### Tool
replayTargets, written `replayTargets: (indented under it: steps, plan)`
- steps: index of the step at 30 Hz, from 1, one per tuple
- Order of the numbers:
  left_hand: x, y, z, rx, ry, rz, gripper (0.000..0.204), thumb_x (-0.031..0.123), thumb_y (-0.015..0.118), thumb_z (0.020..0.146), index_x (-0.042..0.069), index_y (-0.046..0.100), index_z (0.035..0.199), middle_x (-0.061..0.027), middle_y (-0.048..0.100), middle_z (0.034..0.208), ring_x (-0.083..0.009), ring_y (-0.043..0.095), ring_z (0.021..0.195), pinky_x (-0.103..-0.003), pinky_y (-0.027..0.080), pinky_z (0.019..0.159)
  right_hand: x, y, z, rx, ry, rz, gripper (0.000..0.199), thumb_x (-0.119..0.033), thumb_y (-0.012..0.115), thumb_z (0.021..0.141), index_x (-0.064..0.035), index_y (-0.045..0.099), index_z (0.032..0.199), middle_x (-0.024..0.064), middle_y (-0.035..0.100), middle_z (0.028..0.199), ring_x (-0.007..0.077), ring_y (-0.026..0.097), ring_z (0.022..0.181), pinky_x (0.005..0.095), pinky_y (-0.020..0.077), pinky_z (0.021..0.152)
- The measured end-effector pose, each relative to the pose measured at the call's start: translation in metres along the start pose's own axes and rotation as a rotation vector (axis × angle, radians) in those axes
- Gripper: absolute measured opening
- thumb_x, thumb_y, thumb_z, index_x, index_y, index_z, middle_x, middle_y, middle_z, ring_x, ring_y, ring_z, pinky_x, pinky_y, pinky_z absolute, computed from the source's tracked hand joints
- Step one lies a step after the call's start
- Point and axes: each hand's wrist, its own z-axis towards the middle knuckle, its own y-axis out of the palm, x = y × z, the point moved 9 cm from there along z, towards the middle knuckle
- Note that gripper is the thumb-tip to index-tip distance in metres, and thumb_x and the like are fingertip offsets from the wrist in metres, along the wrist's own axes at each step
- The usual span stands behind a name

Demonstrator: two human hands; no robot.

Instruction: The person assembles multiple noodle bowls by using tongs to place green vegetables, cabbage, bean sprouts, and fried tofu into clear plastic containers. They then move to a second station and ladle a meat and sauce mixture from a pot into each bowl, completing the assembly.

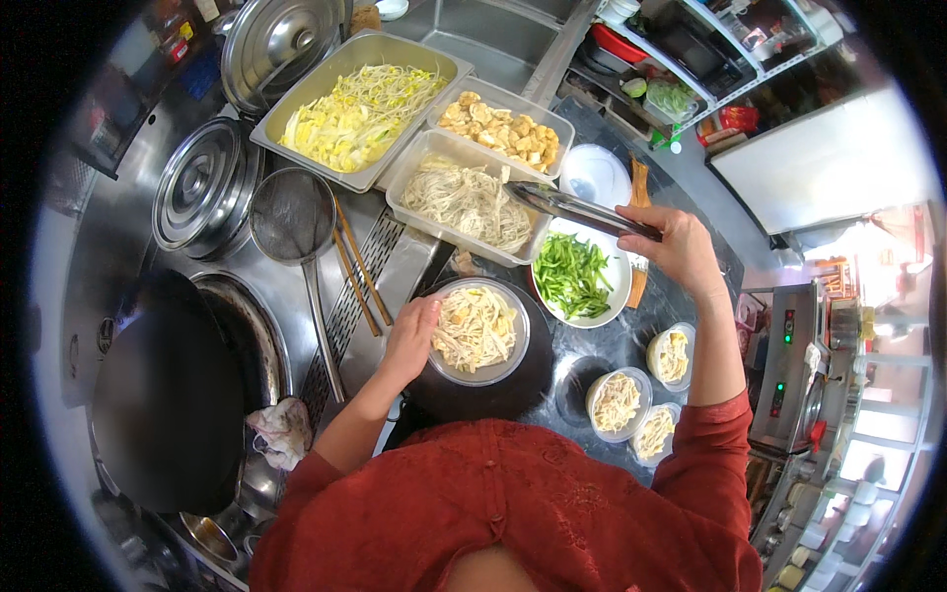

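A dark marbled counter (623,340), and here the right hand (673,249) grips shiny steel tongs (584,209), tips leftward, hiding part of a plastic tub (422,219) of pale, tangled strands. Open left hand (409,340) lies against a round bowl (524,340) to its right, strips heaped inside; green slivers (572,276) sit between the hands.

no wording or figures legible in view. steel appliance (785,361), right side: two dark panels (789,326) bearing lit green marks, too small to resolve into characters. package (180,46), upper left: red and yellow label, blurred, unreadable. round dark mark (106,335), left, on steel wall: content too small to read.
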Motion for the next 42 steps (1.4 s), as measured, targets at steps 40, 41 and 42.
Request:
replayTargets:
  steps: [40, 41, 42]
  plan:
    - [0.101, 0.001, 0.151, 0.054, 0.453, 0.918, 0.055, 0.018, 0.077, 0.082, 0.011, 0.060, 0.133, -0.0077, 0.068, 0.101, -0.0286, 0.063, 0.104, -0.039, 0.053, 0.085, 0.012, 0.017, -0.040, 0.303, -0.005, 0.052, 0.043, -0.032, 0.082, 0.080, -0.0188, 0.075, 0.120, 0.0081, 0.071, 0.091, 0.0286, 0.070, 0.076, 0.0393, 0.0541, 0.069]
    - [0.106, -0.003, 0.148, 0.116, 0.511, 0.925, 0.053, 0.018, 0.076, 0.083, 0.012, 0.061, 0.133, -0.0076, 0.067, 0.102, -0.0286, 0.063, 0.104, -0.039, 0.053, 0.085, 0.008, 0.007, -0.053, 0.297, -0.022, 0.096, 0.043, -0.028, 0.082, 0.079, -0.0169, 0.075, 0.120, 0.0091, 0.070, 0.088, 0.0284, 0.068, 0.073, 0.0383, 0.0528, 0.067]
    - [0.109, -0.008, 0.142, 0.168, 0.547, 0.929, 0.051, 0.018, 0.075, 0.083, 0.012, 0.062, 0.132, -0.0075, 0.066, 0.103, -0.0287, 0.063, 0.103, -0.039, 0.053, 0.085, 0.003, -0.003, -0.067, 0.298, -0.039, 0.134, 0.043, -0.023, 0.083, 0.078, -0.0149, 0.075, 0.119, 0.0100, 0.068, 0.086, 0.0282, 0.066, 0.069, 0.0373, 0.0515, 0.065]
